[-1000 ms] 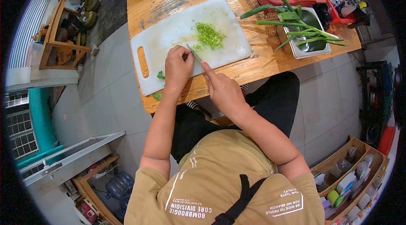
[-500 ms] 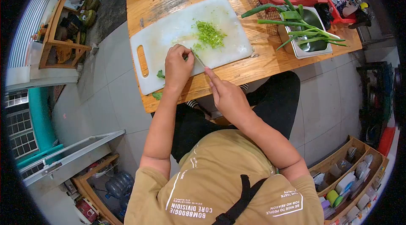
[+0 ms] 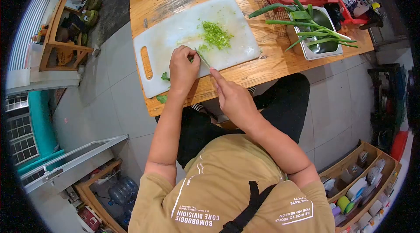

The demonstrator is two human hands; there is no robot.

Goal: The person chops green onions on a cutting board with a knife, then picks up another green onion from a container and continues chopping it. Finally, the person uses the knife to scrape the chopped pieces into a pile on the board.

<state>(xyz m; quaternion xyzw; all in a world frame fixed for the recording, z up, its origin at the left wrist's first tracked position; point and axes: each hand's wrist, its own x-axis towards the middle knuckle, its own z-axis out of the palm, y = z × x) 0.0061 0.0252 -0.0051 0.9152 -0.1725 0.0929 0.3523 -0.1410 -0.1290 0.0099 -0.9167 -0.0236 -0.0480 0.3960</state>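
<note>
My right hand [image 3: 234,99] is wrapped round the handle of a knife [image 3: 203,60], whose blade points up and left over the white cutting board [image 3: 175,28]. Beside the blade, my left hand [image 3: 183,65] is closed with bent fingers on the board, pressing on greens mostly hidden under it. Chopped green pieces [image 3: 216,35] form a small heap beyond the blade. Leafy bits [image 3: 165,76] stick out left of my left wrist, and another leaf [image 3: 162,99] lies at the table's front edge.
The board rests on a wooden table [image 3: 275,64]. At the right, long green onions [image 3: 306,15] lie across a metal container [image 3: 323,53]. Behind them stand red trays [image 3: 302,0] with clear lidded cups. My legs are under the table's front edge.
The knife and my right hand have shifted slightly left, and the blade's angle differs a little. My left hand stays nearly in place.
</note>
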